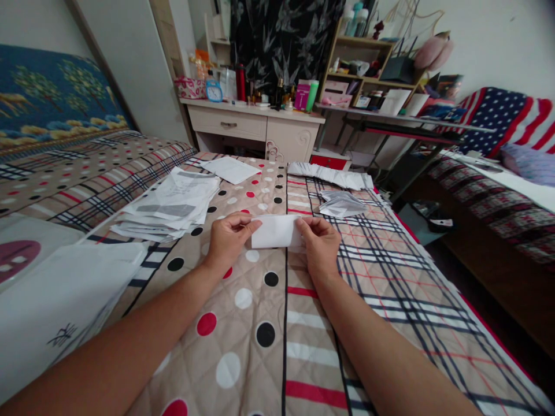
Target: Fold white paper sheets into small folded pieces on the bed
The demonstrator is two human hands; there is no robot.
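Note:
Between my two hands is a small folded sheet of white paper [276,232], held up just above the bed cover. My left hand [230,236] pinches its left edge with thumb and fingers. At the right edge my right hand [319,236] grips the paper the same way. Beyond my left hand lies a loose pile of white papers [173,202], some with grey printing. A single white sheet [231,170] rests past that pile. Ahead of my right hand are a small stack of folded papers [341,204] and a long row of folded papers [329,174].
A patterned quilted cover [243,346] spreads under everything. Near my left forearm lie large white sheets or bags [73,300] with dark marks. A cream dresser [255,130] with bottles and boxes stands at the far end, beside a shelf desk [368,110]. The bed's right edge drops off.

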